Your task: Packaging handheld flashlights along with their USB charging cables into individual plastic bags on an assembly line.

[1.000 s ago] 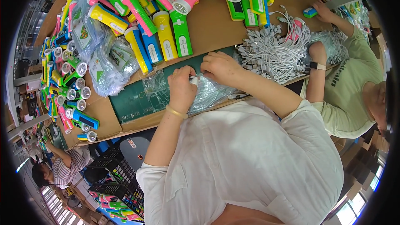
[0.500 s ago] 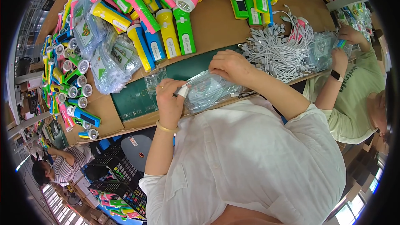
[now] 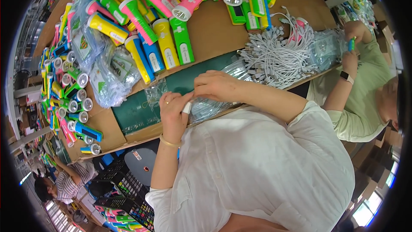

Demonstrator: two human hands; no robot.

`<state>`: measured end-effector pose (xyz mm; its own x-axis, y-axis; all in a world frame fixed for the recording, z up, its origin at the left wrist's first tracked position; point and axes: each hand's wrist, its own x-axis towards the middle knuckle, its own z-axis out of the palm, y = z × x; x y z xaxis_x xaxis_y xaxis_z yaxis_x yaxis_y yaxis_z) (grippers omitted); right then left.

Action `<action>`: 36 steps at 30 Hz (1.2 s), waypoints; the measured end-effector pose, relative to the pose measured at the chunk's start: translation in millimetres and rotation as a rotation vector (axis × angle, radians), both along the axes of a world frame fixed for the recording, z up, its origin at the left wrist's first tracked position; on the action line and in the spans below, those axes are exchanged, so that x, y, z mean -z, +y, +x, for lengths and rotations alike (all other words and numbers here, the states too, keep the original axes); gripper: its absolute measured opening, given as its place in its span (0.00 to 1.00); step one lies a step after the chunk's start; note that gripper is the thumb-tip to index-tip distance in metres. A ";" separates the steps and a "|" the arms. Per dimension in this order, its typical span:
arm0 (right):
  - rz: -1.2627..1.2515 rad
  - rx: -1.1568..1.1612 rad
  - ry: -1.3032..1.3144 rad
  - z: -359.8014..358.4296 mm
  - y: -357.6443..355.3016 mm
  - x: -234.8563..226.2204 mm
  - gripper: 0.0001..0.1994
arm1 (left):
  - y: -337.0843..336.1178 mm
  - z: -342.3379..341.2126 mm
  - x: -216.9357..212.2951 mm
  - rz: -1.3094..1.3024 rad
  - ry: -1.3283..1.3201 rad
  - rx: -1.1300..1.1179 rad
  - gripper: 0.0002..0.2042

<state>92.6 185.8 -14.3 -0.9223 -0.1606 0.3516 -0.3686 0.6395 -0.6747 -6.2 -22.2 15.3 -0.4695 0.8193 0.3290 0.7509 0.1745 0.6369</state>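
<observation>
My left hand [image 3: 174, 111], with white tape round a finger, pinches the edge of a clear plastic bag [image 3: 207, 111] at the table's near edge. My right hand [image 3: 215, 87] meets it there, its fingertips closed at the same bag edge. The bag lies on more clear bags, and the right forearm covers part of them. Just beyond my right hand is a bundle of clear plastic [image 3: 238, 69]. White charging cables [image 3: 281, 58] are heaped to the right of it.
Colourful flashlights [image 3: 165, 45] crowd the far side and the left of the table. Filled clear bags [image 3: 107, 75] lie at left. A co-worker in a green shirt [image 3: 365, 103] handles a flashlight at right. A black crate [image 3: 124, 189] stands below the table.
My right hand has moved left along the bag edge to meet my left hand. The view has shifted slightly. At right, the co-worker's hands have moved a little.
</observation>
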 end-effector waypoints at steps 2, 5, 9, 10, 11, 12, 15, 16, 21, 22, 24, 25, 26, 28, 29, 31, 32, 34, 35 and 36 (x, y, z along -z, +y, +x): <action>0.217 -0.025 -0.083 7.9 5.8 -2.5 0.05 | -2.9 -4.6 2.4 -0.040 0.073 0.071 0.14; 0.448 0.072 -0.234 25.3 33.7 2.8 0.04 | -5.2 -3.7 3.7 -0.058 0.105 0.062 0.16; 0.149 0.315 -0.297 29.2 71.5 -31.6 0.17 | -1.1 -1.9 6.6 -0.176 0.271 0.031 0.16; 0.229 0.559 -0.192 24.6 86.8 -38.0 0.18 | 1.8 0.1 5.8 -0.227 0.344 0.026 0.14; 0.306 0.799 -0.081 18.2 105.9 -42.6 0.19 | 7.6 3.9 6.1 -0.223 0.369 0.050 0.12; 0.375 0.963 -0.115 11.2 126.4 -51.7 0.23 | 14.8 8.9 7.4 -0.219 0.393 0.075 0.10; 0.561 1.270 -0.384 -8.1 177.9 -63.5 0.34 | 27.9 30.6 22.3 -0.204 0.285 0.282 0.13; 0.559 1.278 -0.382 -12.7 187.8 -60.5 0.34 | 35.1 33.8 17.3 -0.215 0.265 0.333 0.12; 0.315 1.214 -0.590 -11.6 199.2 -56.5 0.34 | 33.7 20.4 5.9 -0.081 0.009 0.266 0.16; 0.001 1.108 -0.518 -3.0 200.5 -50.9 0.34 | 30.1 17.2 4.8 -0.058 0.001 0.218 0.15; -0.313 0.982 -0.451 17.9 192.3 -42.9 0.34 | 23.8 10.8 2.6 -0.072 0.010 0.196 0.15; -0.741 0.768 -0.453 26.7 178.0 -40.2 0.35 | 22.8 7.2 0.3 -0.058 0.027 0.272 0.16; -1.154 0.525 -0.442 33.4 161.3 -38.4 0.37 | 20.5 3.8 -0.9 -0.043 0.043 0.347 0.17; -1.165 0.368 -0.361 43.4 125.6 -42.0 0.34 | 18.1 -0.7 -1.2 -0.095 0.009 0.436 0.19; -1.185 0.310 -0.337 45.9 108.0 -49.0 0.31 | 19.4 -1.2 -1.4 -0.105 -0.035 0.493 0.20; -1.122 0.322 -0.350 42.3 83.0 -54.0 0.28 | 20.8 -1.4 -2.4 -0.120 -0.078 0.549 0.21; -1.067 0.323 -0.343 39.7 70.8 -59.8 0.26 | 21.5 -1.7 -2.8 -0.120 -0.088 0.541 0.20; -0.931 0.247 -0.372 37.4 51.7 -54.5 0.28 | 20.6 -1.1 -3.1 -0.122 -0.095 0.540 0.19; -0.810 0.233 -0.405 35.2 43.1 -56.2 0.30 | 18.8 0.5 -1.0 -0.061 -0.116 0.472 0.17; -0.687 0.221 -0.435 33.6 37.3 -57.4 0.32 | 18.3 1.7 0.5 0.001 -0.136 0.404 0.15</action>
<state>126.2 223.2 43.1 -0.9832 0.1591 -0.0890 0.0998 0.0614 -0.9931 -4.5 -3.9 14.8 -0.1495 0.9461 0.2872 0.6680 -0.1175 0.7348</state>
